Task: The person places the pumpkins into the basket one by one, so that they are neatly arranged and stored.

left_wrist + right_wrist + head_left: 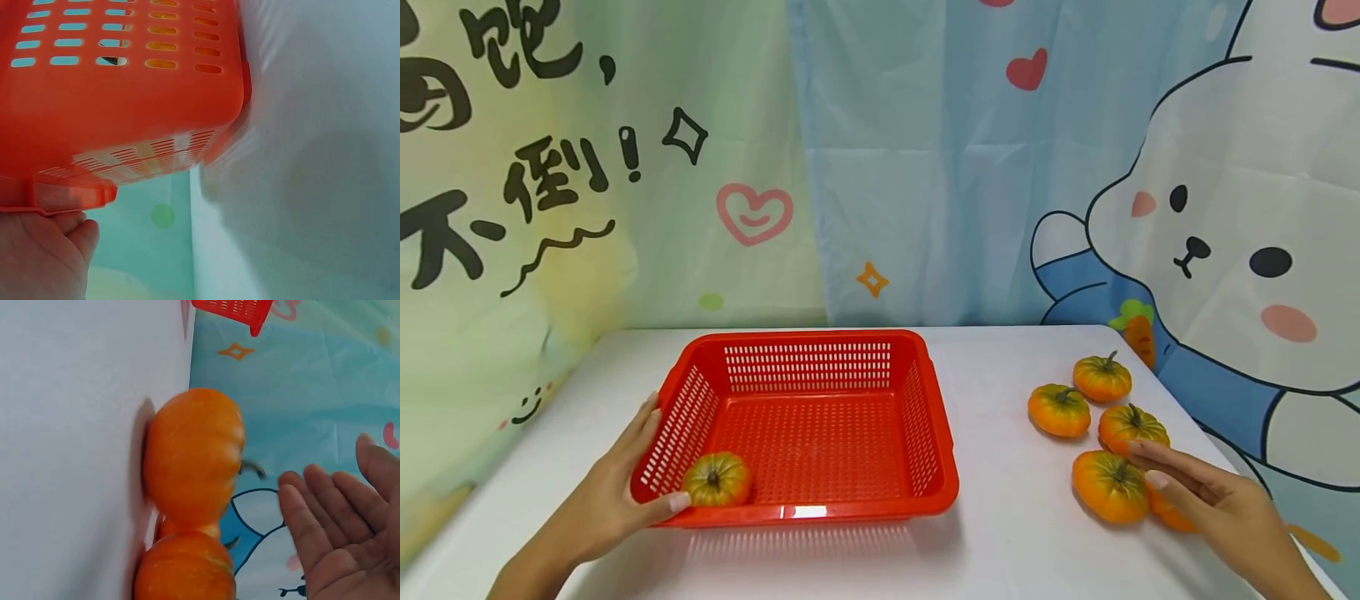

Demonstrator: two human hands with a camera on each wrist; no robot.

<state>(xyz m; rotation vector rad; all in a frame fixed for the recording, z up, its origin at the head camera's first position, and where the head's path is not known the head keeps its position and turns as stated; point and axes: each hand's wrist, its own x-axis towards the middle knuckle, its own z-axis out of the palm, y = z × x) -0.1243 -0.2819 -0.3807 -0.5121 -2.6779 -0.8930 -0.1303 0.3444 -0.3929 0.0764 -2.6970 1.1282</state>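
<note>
A red plastic basket point(820, 510) with slotted walls stands on the table, one small orange-and-green pumpkin point(717, 480) in its front left corner. My left hand point(597, 510) grips the basket's left front corner, thumb over the rim and fingers along the left side. In the left wrist view, that hand point(44, 256) is at the rim beside the outer wall point(125, 106). On the right, my right hand point(1232, 512) hovers with extended fingers over a cluster of several pumpkins point(1110, 487). The right wrist view shows its palm point(350, 544) apart from the nearest pumpkin point(195, 459).
A white tabletop point(1000, 517) carries everything. Behind it hangs a printed cloth point(910, 208) with a cartoon rabbit, hearts and writing. Two pumpkins, one nearer point(1060, 410) and one farther point(1102, 379), sit at the back of the cluster, close to the table's right edge.
</note>
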